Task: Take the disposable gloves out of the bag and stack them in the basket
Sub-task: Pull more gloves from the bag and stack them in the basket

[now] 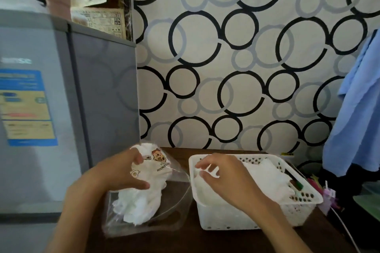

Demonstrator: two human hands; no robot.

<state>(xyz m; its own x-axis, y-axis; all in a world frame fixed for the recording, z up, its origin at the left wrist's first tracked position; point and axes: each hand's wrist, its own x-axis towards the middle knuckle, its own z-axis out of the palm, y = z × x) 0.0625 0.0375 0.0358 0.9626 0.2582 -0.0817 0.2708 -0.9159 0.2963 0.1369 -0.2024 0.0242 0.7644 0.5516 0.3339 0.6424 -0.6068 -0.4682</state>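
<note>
Head view: nearest the camera, two bare forearms reach forward over a dark wooden table [226, 240]. On it stands a white perforated basket [298, 207], the fixed mark for everything else here. Just left of the basket lies a clear plastic bag [172, 211], printed near its top with small cartoon figures and lettering too blurred to read in full; it sags open toward the basket and its near edge spreads flat on the wood. The left hand [123, 172] grips the bag's upper part, thumb on the basket side and fingers curled round the bunched top, so the plastic is squeezed against the crumpled white gloves [139, 205] inside it. Above the basket's left rim the right hand [224, 174] pinches a thin translucent glove [200, 171] between thumb and forefinger, the remaining fingers loosely bent; the film is so faint that its full outline cannot be made out. Inside the basket, toward its far right part, lies a rumpled heap of white gloves [265, 174]. Right of the basket, small coloured oddments sit at the table's edge, too dim to name. Left of the basket and beyond the bag stands a grey refrigerator [61, 98] with a blue and yellow label. Behind the basket rises a wall [236, 57] patterned with black and grey rings, and far right of it hangs a blue cloth [357, 109].
</note>
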